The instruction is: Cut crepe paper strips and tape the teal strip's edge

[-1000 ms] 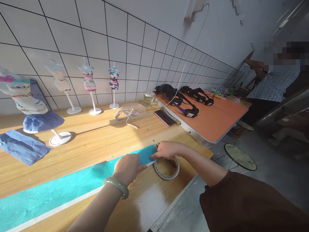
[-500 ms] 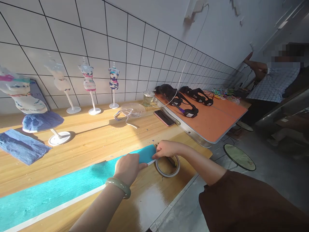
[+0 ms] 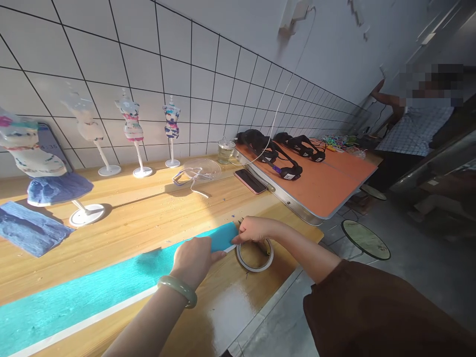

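A long strip of teal crepe paper [image 3: 92,275] lies across the wooden table, with white tape [image 3: 92,320] along its near edge. My left hand [image 3: 193,260], a pale green bangle at its wrist, rests on the strip near its right end. Its thumb points right along the taped edge, and the other fingers curl down onto the paper, partly hidden. At the paper's right end my right hand [image 3: 251,229] is closed in a pinch at the tape by the corner. A tape roll [image 3: 255,269] lies right beside it, encircling a dark tool.
Several small dress forms [image 3: 132,124] stand along the tiled wall. A clear dish [image 3: 203,169], a glass jar [image 3: 225,151] and a phone [image 3: 250,181] sit behind my hands. Black headsets [image 3: 286,168] lie on an orange table [image 3: 316,188]. Another person [image 3: 416,124] stands far right.
The whole view has shifted slightly. Both hands keep almost the same places on the strip, and the tape roll stays beside my right hand.
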